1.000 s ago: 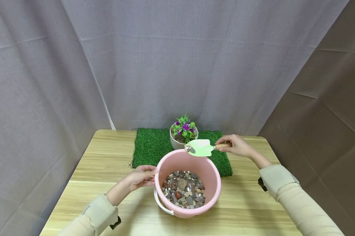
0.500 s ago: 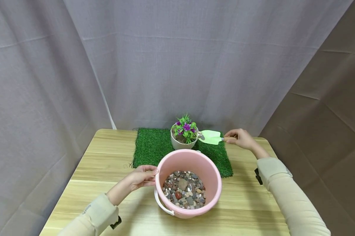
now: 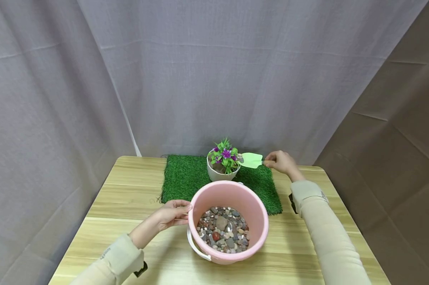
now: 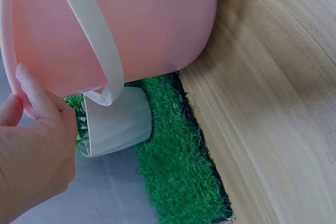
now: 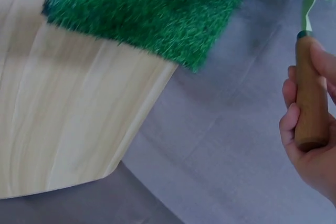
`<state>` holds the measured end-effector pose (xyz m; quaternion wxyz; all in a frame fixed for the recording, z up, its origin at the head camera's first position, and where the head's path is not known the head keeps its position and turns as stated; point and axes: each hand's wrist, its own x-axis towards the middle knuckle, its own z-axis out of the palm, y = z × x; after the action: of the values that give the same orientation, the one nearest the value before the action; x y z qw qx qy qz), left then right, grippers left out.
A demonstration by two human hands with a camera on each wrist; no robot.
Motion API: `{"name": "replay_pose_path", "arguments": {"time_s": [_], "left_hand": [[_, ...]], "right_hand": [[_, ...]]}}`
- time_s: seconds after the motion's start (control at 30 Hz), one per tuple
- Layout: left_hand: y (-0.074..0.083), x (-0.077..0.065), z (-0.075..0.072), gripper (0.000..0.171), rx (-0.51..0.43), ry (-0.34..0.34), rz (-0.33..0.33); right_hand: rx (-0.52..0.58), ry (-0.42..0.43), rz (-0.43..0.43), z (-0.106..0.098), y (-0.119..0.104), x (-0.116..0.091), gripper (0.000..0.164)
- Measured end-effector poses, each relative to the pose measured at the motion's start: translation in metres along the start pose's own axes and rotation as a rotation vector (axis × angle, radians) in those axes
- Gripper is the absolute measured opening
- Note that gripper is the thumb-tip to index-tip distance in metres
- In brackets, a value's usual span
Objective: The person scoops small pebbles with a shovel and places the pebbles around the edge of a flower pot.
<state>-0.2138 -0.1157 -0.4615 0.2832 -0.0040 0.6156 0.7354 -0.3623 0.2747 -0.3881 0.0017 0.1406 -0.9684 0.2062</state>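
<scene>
My right hand (image 3: 281,162) grips the wooden handle (image 5: 312,95) of a light green garden trowel (image 3: 251,160). The blade's tip, with a few pebbles on it, is right at the right rim of a white flower pot (image 3: 217,174) that holds a plant with purple flowers (image 3: 225,153). My left hand (image 3: 172,215) pinches the left rim of a pink bucket (image 3: 260,209), thumb and fingers on either side of the wall. Inside the bucket lie many pebbles (image 3: 221,229), one of them reddish. In the left wrist view, the bucket's white handle (image 4: 100,35) hangs down its side.
Under the flower pot lies a green artificial grass mat (image 3: 182,174), along the back of the wooden table (image 3: 125,198). The bucket stands in front of the pot. A grey curtain (image 3: 214,79) closes off the back, and a brown one (image 3: 396,158) the right side.
My right hand has carried the trowel from above the bucket's far rim back and up to the pot's right side, then slightly leftward. My left hand stays on the bucket rim.
</scene>
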Motion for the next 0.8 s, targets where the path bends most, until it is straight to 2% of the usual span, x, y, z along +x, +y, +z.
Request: {"name": "replay_pose_path", "arguments": {"time_s": [0.2, 0.37, 0.5, 0.6, 0.8], "left_hand": [[-0.001, -0.001, 0.0, 0.04, -0.008, 0.0, 0.001], [-0.001, -0.002, -0.001, 0.04, -0.011, -0.001, 0.003], [0.001, -0.001, 0.0, 0.041, -0.011, -0.001, 0.001], [0.001, -0.001, 0.0, 0.04, -0.012, 0.007, 0.0], [0.0, -0.001, 0.0, 0.038, -0.012, 0.014, -0.005]], "right_hand": [[-0.14, 0.002, 0.069, 0.006, -0.025, 0.013, 0.024], [-0.218, 0.059, 0.082, 0.013, -0.038, 0.023, 0.019], [-0.309, 0.147, 0.038, 0.019, -0.043, 0.026, 0.009], [-0.397, 0.213, -0.025, 0.022, -0.043, 0.027, 0.005], [-0.53, 0.268, -0.09, 0.022, -0.043, 0.024, 0.013]]}}
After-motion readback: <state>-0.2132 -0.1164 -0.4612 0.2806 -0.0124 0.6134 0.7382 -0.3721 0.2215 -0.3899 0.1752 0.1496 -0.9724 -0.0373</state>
